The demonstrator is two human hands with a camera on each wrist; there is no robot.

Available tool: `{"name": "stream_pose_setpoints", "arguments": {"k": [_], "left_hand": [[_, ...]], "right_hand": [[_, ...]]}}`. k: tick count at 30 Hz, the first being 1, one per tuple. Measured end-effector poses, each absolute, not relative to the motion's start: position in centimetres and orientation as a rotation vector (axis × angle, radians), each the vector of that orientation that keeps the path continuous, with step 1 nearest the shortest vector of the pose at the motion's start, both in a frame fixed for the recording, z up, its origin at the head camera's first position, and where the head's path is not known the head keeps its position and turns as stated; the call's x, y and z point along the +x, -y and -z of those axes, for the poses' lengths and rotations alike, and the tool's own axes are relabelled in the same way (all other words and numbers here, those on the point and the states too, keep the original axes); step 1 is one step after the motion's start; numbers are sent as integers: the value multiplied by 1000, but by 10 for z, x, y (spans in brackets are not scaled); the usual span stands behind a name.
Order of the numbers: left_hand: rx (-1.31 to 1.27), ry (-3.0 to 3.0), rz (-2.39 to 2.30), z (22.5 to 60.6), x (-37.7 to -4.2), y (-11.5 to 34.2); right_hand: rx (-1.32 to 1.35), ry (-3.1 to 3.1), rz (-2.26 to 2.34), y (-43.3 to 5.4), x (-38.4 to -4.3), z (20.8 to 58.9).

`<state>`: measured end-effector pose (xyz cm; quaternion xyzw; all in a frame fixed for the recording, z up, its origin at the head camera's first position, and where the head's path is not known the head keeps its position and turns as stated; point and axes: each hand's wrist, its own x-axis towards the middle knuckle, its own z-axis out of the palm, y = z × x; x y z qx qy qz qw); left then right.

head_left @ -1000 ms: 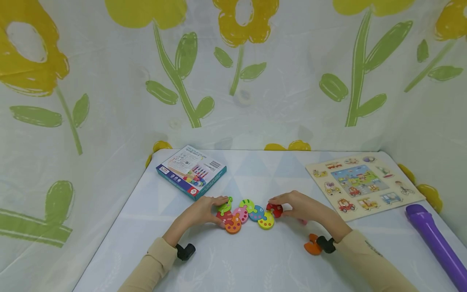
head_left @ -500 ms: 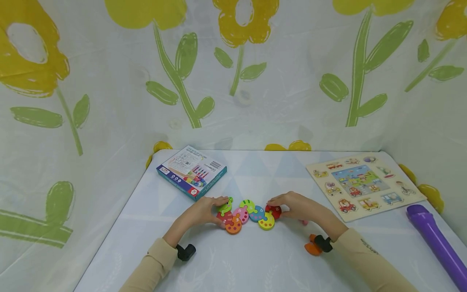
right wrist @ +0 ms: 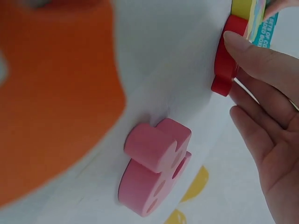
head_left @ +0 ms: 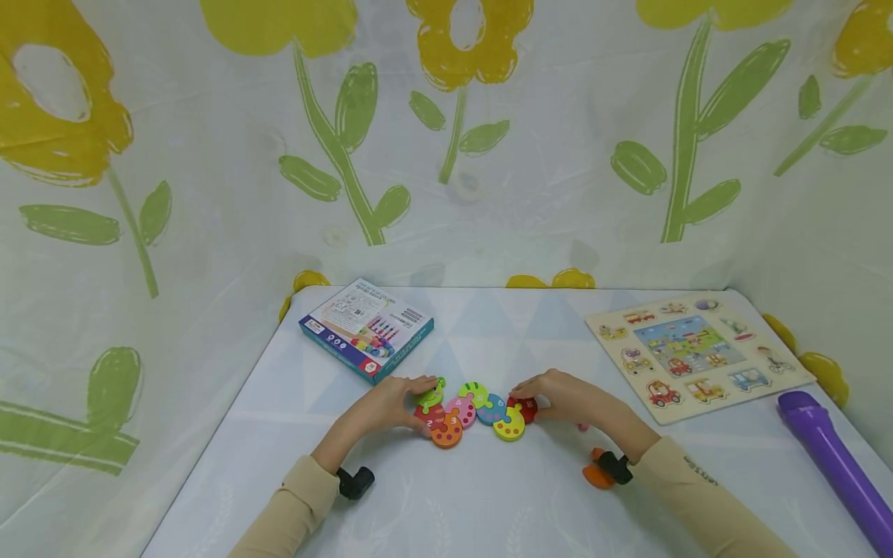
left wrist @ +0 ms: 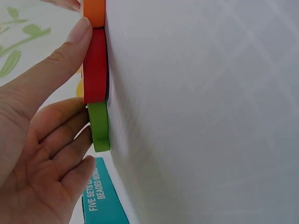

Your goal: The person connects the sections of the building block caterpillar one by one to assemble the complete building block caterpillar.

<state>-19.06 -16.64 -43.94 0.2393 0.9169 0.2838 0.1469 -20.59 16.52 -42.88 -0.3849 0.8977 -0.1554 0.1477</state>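
A caterpillar number puzzle [head_left: 462, 411] lies on the table in a wavy chain of bright pieces. At its left end my left hand [head_left: 384, 404] grips the red piece [left wrist: 95, 67], thumb on the near edge, with fingers beside the green head piece [left wrist: 99, 126]. At the other end my right hand [head_left: 568, 395] pinches a dark red piece [right wrist: 226, 53] against the yellow piece [head_left: 509, 424]. Whether those two are fully interlocked is unclear. Below the right wrist an orange piece [head_left: 598, 474] lies partly hidden by the wrist camera. A pink piece [right wrist: 156, 163] lies behind that forearm.
A flat teal-edged box [head_left: 367, 328] stands at the back left. At the back right lies a wooden vehicle puzzle board [head_left: 698, 355]. A purple microphone-shaped toy [head_left: 830, 465] lies along the right edge. Flower-printed cloth walls enclose the table.
My right hand has shifted slightly left and down. The dark red piece, which was tilted, now lies flatter and closer against the yellow one. My left hand stays in place.
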Motion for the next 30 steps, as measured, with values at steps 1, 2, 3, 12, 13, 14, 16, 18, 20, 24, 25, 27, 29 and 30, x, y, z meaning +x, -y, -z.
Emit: {"name": "stream_pose_setpoints", "arguments": {"k": [1, 2, 3, 12, 13, 14, 16, 18, 20, 24, 25, 27, 29, 30], "left_hand": [[689, -2637, -818, 440, -191, 167], [691, -2635, -818, 440, -191, 167], [691, -2633, -818, 440, -191, 167], [697, -2632, -821, 441, -192, 167], [696, -2633, -821, 441, -192, 167], [695, -2634, -819, 441, -192, 167], [693, -2634, -819, 441, -191, 167], [693, -2634, -820, 441, -191, 167], [696, -2638, -816, 441, -191, 167], [708, -2643, -806, 442, -192, 167], [710, -2643, -805, 442, -192, 167], [708, -2640, -806, 442, -192, 167], [704, -2638, -806, 442, -192, 167], [701, -2637, -807, 442, -192, 167]], "right_hand": [[-1102, -2580, 452, -166, -206, 428], [-1097, -2577, 458, -166, -205, 428], [-1080, -2573, 474, -167, -205, 427], [-1030, -2611, 601, -181, -197, 413], [-1035, -2612, 608, -183, -196, 412], [-1028, -2614, 610, -185, -195, 412], [-1024, -2613, 629, -189, -192, 412], [-1005, -2611, 655, -193, -189, 411], [-996, -2601, 691, -197, -187, 410], [-985, -2595, 742, -205, -182, 410], [-989, -2601, 750, -207, -181, 410], [-985, -2619, 752, -211, -178, 410], [-982, -2637, 754, -215, -177, 411], [-987, -2645, 753, -217, -176, 411]]}}
